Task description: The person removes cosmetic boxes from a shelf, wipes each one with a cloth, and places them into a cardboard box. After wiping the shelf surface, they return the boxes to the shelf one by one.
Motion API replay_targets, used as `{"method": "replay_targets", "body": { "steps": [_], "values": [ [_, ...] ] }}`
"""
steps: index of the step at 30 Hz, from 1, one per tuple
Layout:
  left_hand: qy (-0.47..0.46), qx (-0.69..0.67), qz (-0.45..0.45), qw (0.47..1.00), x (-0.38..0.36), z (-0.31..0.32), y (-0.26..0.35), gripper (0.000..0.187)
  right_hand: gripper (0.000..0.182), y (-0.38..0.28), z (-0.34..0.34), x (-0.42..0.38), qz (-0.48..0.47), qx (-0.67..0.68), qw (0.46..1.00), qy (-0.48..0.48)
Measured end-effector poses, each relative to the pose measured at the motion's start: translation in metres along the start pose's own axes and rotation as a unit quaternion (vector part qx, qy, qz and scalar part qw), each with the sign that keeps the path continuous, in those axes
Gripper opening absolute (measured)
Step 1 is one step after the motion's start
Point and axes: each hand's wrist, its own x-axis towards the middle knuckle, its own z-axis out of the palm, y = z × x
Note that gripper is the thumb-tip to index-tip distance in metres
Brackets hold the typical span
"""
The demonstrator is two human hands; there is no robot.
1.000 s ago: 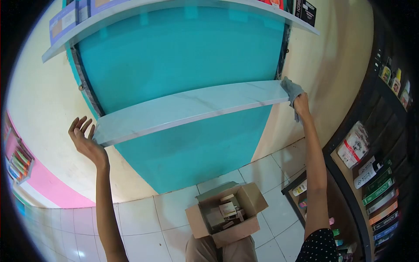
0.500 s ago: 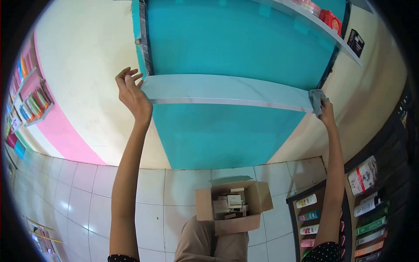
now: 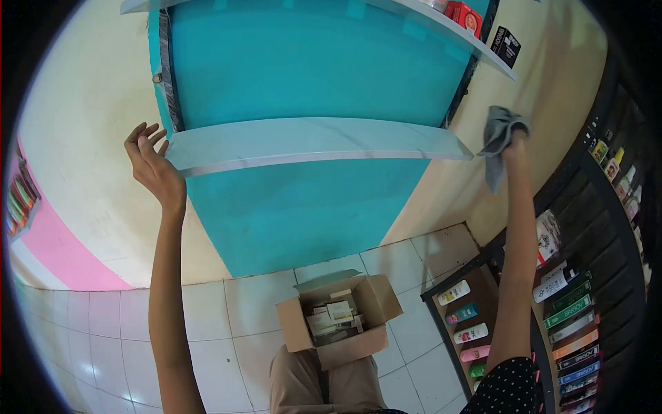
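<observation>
A white marbled wall shelf [image 3: 317,141] with a bare top runs across the teal wall panel [image 3: 296,214]. At its left end is my left hand [image 3: 157,165], fingers spread and slightly curled, the wrist against or very near the shelf's corner. It holds nothing. Off the shelf's right end, in front of the cream wall, my right hand [image 3: 516,141] grips a grey cloth [image 3: 498,138] that hangs down below the fingers. The cloth covers most of those fingers.
An upper shelf [image 3: 441,27] carries a red box [image 3: 463,17]. An open cardboard box [image 3: 352,355] with small cartons is on the tiled floor by my knees. At right stands a dark rack [image 3: 441,310] of bottles and boxes; a black card [image 3: 507,45] is on the wall.
My right hand has moved the cloth off the shelf's right end, out to the right. My left hand stays at the left end. The view has turned toward the right.
</observation>
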Motion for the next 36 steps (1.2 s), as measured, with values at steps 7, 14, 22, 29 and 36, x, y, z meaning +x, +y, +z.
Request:
{"method": "replay_targets", "body": {
  "steps": [7,14,22,29,36],
  "values": [
    [0.021,-0.048,-0.008,0.999,0.002,0.000,-0.012,0.034,0.049,0.092,0.082,-0.119,-0.149,-0.777,0.593,-0.150],
    [0.042,-0.052,0.014,0.998,0.002,0.003,-0.009,0.027,0.049,0.126,0.154,-0.174,-0.146,-0.721,0.579,-0.353],
    [0.022,-0.021,0.015,0.999,0.001,0.003,-0.008,0.034,0.036,0.206,0.253,-0.275,-0.409,-0.528,0.557,-0.494],
    [0.054,-0.008,0.112,0.992,0.006,0.005,-0.022,0.026,0.034,0.226,0.311,-0.344,-0.373,-0.427,0.588,-0.577],
    [0.015,0.094,0.162,0.982,-0.012,-0.014,-0.022,0.037,0.039,0.180,0.237,-0.245,-0.247,-0.550,0.492,-0.628]
  ]
}}
